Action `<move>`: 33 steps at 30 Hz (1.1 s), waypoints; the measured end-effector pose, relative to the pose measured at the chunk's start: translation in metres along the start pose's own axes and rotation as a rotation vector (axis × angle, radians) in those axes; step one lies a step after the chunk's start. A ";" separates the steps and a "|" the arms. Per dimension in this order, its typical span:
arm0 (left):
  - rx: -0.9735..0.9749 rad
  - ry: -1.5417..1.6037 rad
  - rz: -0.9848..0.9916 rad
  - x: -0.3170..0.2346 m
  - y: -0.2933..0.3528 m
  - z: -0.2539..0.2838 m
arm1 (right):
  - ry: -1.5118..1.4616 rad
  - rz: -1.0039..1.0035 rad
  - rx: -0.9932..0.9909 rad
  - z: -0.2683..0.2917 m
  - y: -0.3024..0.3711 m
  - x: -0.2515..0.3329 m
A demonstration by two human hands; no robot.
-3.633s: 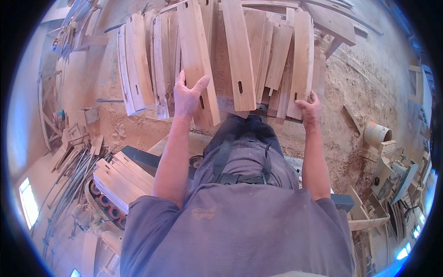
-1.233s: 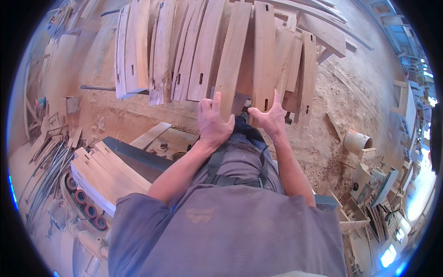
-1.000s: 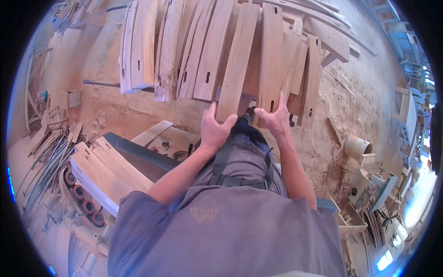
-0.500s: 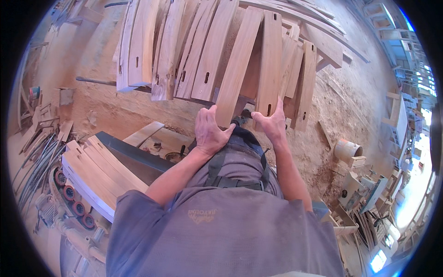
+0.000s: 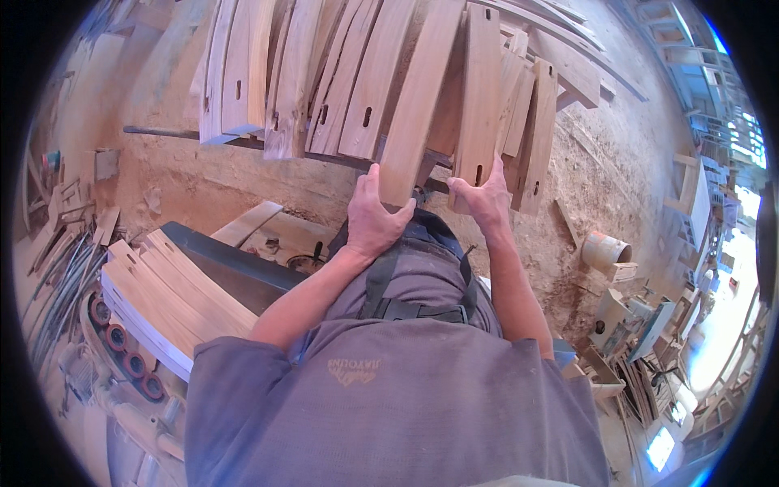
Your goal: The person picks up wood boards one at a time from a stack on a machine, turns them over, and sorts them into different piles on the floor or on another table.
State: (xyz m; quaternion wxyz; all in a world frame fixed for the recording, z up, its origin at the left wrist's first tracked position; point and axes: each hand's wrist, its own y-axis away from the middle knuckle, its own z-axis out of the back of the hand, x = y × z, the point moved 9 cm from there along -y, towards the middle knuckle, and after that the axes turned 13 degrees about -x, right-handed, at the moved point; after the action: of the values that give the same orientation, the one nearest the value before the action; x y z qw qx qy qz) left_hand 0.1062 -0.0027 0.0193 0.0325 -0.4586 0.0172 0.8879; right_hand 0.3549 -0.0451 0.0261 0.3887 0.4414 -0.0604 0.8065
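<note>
My left hand (image 5: 376,215) is closed around the near end of a smooth, slightly curved wooden board (image 5: 423,101), fingers along its left edge and thumb at its right. My right hand (image 5: 487,195) grips the near end of the neighbouring slotted board (image 5: 479,97). Its thumb lies at the left corner and its fingers run up the right edge, beside a dark oval slot. More slotted boards (image 5: 369,89) lie side by side to the left, their near ends resting over a dark bar (image 5: 162,132). Another slotted board (image 5: 537,138) lies to the right.
At my left, a stack of curved boards (image 5: 174,284) lies beside a dark metal beam (image 5: 235,264) and a machine with a row of red-rimmed rollers (image 5: 117,338). A bucket (image 5: 604,252) and wooden offcuts (image 5: 568,223) lie on the dusty floor at right.
Both hands have shifted slightly on the board ends, the right one closing more around its slotted board. The two held boards and the row appear a little higher in view.
</note>
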 end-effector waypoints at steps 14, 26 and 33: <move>0.537 1.208 0.732 0.002 0.021 -0.029 | -0.160 0.021 0.065 -0.012 0.019 0.021; 0.962 1.601 0.853 0.008 0.049 -0.052 | -0.261 -0.069 0.153 -0.003 0.022 0.048; 0.826 1.549 1.057 0.045 0.042 -0.080 | -0.220 -0.010 0.147 -0.015 0.018 0.012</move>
State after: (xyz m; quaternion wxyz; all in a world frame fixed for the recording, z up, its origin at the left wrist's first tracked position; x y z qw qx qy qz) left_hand 0.1425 -0.0474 -0.0640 -0.2276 -0.7930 0.5379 0.1734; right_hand 0.3285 -0.0444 0.0302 0.3505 0.5548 -0.0413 0.7534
